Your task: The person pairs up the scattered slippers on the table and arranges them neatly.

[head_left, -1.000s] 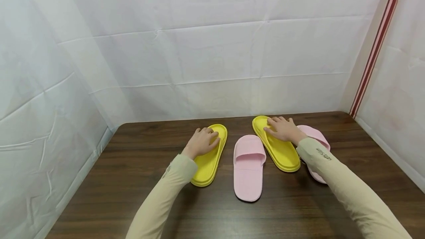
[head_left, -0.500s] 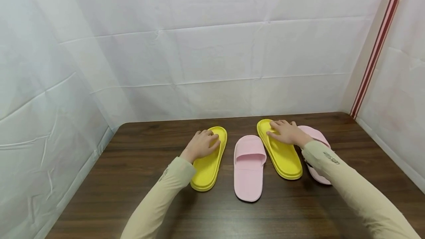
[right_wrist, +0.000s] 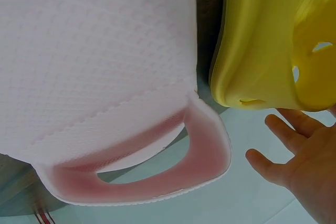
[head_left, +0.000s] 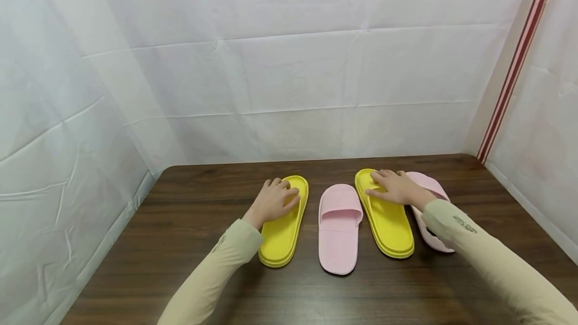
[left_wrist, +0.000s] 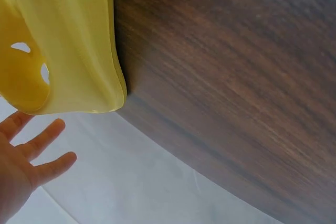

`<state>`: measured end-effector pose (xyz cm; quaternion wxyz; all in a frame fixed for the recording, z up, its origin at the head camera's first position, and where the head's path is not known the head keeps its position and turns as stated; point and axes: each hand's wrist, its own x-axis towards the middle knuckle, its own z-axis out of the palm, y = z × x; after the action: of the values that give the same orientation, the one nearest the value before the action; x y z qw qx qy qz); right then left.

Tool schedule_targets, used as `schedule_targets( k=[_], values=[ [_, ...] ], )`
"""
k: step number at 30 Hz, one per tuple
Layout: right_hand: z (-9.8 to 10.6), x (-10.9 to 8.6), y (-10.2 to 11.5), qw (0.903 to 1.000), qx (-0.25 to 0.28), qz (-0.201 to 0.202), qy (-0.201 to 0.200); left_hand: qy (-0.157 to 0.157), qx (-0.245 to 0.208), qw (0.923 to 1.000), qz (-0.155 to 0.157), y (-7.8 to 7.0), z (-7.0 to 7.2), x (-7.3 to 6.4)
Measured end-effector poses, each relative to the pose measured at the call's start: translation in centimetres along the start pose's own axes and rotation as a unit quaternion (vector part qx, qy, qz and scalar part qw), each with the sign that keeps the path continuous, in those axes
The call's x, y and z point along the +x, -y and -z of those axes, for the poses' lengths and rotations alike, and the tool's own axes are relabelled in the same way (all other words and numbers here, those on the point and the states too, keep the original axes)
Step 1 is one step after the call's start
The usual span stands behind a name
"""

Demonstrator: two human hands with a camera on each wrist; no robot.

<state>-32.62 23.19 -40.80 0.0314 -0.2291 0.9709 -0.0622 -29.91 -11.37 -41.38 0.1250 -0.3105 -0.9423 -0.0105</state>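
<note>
Two yellow slippers are under my hands. My left hand lies over the strap of the left yellow slipper and holds it there; in the left wrist view several fingers are stretched and spread beside that slipper's strap, and the thumb is hidden. My right hand holds the right yellow slipper across its strap. Spread fingers also show in the right wrist view, by the yellow strap. Between the yellow slippers sits a pink slipper.
A second pink slipper lies right of the right yellow one, partly covered by my right wrist; it looms large in the right wrist view. The brown wooden table has white sheeting behind it and at both sides.
Both hands have come toward me with the yellow slippers. The right one has also shifted right and turned straighter. The pink slippers look unmoved.
</note>
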Motion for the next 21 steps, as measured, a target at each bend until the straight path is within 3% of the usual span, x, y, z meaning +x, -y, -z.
schedule_targets(
  k=[7,14,21],
  values=[
    [-0.2,-0.6,0.0,0.9999,-0.006,0.004,-0.014,-0.023,0.029,0.9993,-0.009,-0.2,-0.1,-0.3],
    [-0.5,-1.1,0.1,0.998,-0.022,0.015,-0.057,-0.029,0.042,0.9984,-0.026,-0.3,0.2,-0.4],
    [-1.1,-1.2,-0.1,0.9967,-0.033,0.028,-0.069,0.02,0.037,0.999,-0.013,0.0,0.4,-0.2]
  ],
)
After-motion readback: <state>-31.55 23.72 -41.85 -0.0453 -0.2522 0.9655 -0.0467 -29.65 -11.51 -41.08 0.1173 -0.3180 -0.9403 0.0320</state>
